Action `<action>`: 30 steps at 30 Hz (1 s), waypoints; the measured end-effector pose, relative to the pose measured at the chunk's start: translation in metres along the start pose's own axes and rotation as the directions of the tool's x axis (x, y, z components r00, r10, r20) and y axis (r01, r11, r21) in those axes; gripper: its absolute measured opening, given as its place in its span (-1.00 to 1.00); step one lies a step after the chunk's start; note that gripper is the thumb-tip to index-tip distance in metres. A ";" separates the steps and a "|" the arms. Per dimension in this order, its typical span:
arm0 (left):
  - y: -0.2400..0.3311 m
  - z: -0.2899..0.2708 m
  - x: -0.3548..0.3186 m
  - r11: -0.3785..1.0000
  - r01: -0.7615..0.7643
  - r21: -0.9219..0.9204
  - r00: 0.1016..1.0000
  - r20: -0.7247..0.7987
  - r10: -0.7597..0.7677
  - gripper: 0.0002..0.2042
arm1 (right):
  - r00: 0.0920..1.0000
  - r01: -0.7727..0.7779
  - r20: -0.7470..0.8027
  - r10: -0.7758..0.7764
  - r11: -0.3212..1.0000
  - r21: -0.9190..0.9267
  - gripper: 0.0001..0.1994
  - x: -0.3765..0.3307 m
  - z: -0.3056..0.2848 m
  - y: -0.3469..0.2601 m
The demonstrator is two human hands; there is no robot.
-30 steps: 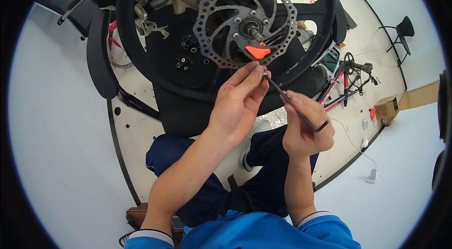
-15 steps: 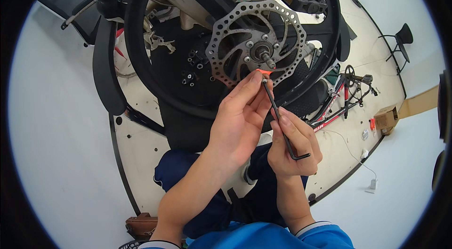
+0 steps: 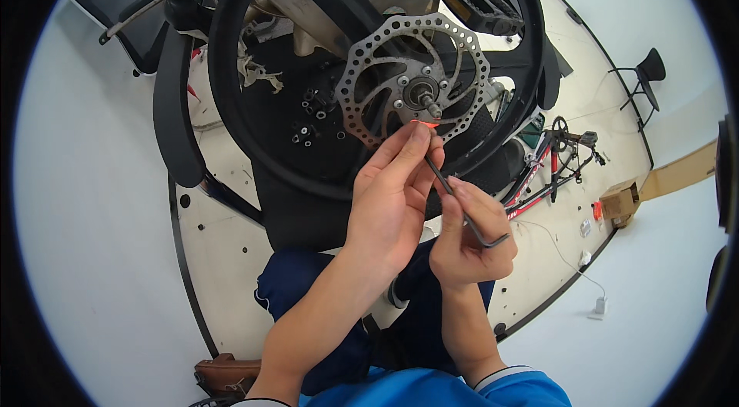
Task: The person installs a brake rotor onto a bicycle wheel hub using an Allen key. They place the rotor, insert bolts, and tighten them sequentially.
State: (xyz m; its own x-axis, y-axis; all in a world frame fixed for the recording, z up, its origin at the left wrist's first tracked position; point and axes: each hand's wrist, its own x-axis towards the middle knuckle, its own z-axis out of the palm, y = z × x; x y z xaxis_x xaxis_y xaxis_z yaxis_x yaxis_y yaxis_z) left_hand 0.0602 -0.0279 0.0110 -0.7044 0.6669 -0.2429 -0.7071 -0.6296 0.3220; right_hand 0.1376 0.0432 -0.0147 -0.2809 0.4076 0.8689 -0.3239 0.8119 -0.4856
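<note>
My right hand [image 3: 473,241] is closed round a black L-shaped hex key [image 3: 462,211], its short bent end sticking out beside the thumb. The long arm runs up and left into the fingertips of my left hand [image 3: 392,195]. These pinch together at the key's tip, around what seems to be a small bolt, now mostly hidden. A bright orange patch [image 3: 426,123] shows just above those fingertips. Directly behind is the lower edge of a silver brake disc [image 3: 356,76], with several bolts around the hub axle [image 3: 426,96]. The disc sits on a black spoked wheel [image 3: 223,84].
The wheel lies over a black chair seat [image 3: 296,226], where loose nuts and bolts [image 3: 310,103] are scattered. A chair armrest [image 3: 173,107] rises at left. A pedal [image 3: 485,11] is at the far side. A red and black bike frame [image 3: 553,165] and a cardboard box [image 3: 618,201] are at right.
The hex key's long arm has tilted further, and my right hand has moved slightly up and left. The bolt head seen at its tip is now covered by my left fingers. The whole view has shifted a little.
</note>
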 end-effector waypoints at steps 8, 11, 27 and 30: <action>-0.011 -0.002 0.003 0.924 -0.246 0.292 0.968 0.034 0.247 -0.77 | 0.969 -0.213 -0.082 0.233 0.956 0.203 -0.88 0.005 -0.009 0.008; -0.017 -0.003 0.006 0.904 -0.290 0.315 0.956 0.049 0.290 -0.77 | 0.980 -0.168 -0.071 0.188 0.960 0.224 -0.89 0.006 -0.009 0.010; -0.012 -0.006 0.003 0.975 -0.101 0.199 0.995 0.024 0.098 -0.81 | 0.995 0.035 -0.099 -0.030 0.998 0.057 -0.80 0.000 -0.006 0.013; -0.011 -0.005 0.002 0.988 -0.053 0.143 0.998 0.019 0.051 -0.80 | 0.995 0.069 -0.076 -0.067 0.997 0.025 -0.79 0.000 -0.006 0.011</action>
State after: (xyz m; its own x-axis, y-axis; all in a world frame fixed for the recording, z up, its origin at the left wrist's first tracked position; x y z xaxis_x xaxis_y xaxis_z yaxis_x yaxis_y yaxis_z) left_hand 0.0662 -0.0221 0.0023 -0.7383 0.6415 -0.2082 -0.6523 -0.6009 0.4619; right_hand 0.1394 0.0547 -0.0195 -0.1895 0.3828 0.9042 -0.3651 0.8274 -0.4268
